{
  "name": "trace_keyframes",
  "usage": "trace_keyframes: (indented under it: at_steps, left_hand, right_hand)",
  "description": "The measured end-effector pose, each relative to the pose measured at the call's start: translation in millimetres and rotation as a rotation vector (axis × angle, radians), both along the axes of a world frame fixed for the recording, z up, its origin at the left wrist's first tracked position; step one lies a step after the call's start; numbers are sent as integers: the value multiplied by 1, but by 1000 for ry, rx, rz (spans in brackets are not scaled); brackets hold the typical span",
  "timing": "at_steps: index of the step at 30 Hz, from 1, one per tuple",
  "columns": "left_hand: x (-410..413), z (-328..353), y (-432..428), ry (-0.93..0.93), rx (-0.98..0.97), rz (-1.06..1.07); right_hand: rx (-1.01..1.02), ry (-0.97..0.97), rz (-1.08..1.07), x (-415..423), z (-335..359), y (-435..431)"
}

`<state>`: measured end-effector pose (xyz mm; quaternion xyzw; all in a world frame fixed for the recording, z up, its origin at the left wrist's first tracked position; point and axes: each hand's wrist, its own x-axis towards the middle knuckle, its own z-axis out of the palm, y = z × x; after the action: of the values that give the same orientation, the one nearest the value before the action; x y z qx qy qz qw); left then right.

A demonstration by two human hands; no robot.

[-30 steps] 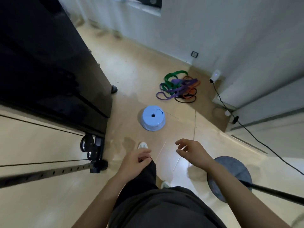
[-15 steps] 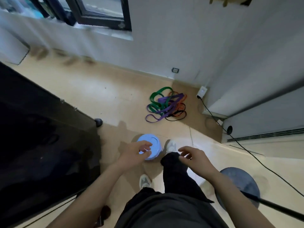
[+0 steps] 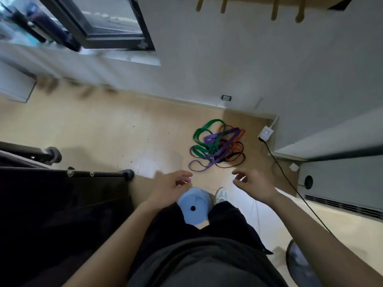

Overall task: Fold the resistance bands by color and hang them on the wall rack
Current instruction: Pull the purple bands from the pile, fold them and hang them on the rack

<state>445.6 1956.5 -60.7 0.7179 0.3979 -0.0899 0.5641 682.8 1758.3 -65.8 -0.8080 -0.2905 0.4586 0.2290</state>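
A tangled pile of resistance bands [image 3: 217, 147] lies on the floor near the wall corner: green, purple, orange and black loops. The wooden pegs of the wall rack [image 3: 275, 9] show at the top edge, above the pile. My left hand [image 3: 170, 188] hovers in front of me with loosely curled fingers and holds nothing. My right hand [image 3: 251, 184] is also empty, fingers relaxed, just short of the pile's near edge. Neither hand touches a band.
A light blue round stool [image 3: 194, 206] sits between my legs. A black piece of equipment [image 3: 51, 204] fills the left. A white adapter [image 3: 266, 133] and its black cable [image 3: 290, 181] run along the right. A dark round base [image 3: 300, 266] is at lower right.
I have walked closer to the bands; the pile now lies just beyond my hands and the blue stool has passed under me. The rack pegs came into view.
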Motion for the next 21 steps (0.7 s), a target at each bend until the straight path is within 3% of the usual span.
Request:
trace_keyframes:
  at_steps: [6,11,14,21]
  left_hand:
    - [59,-50,88,70,-9,-210]
    - [114,-129,164,67,-26,-410]
    - [145,-173,193,103,-37,-406]
    - [221,-354,202,189,39,-553]
  right_hand:
    - [-75,32,-87,40,-48,74]
    - [-160,23,-151,50,-113,115]
    - [-225,37,-173,63,-156,135]
    - [-275,8,-78,122,-332,165]
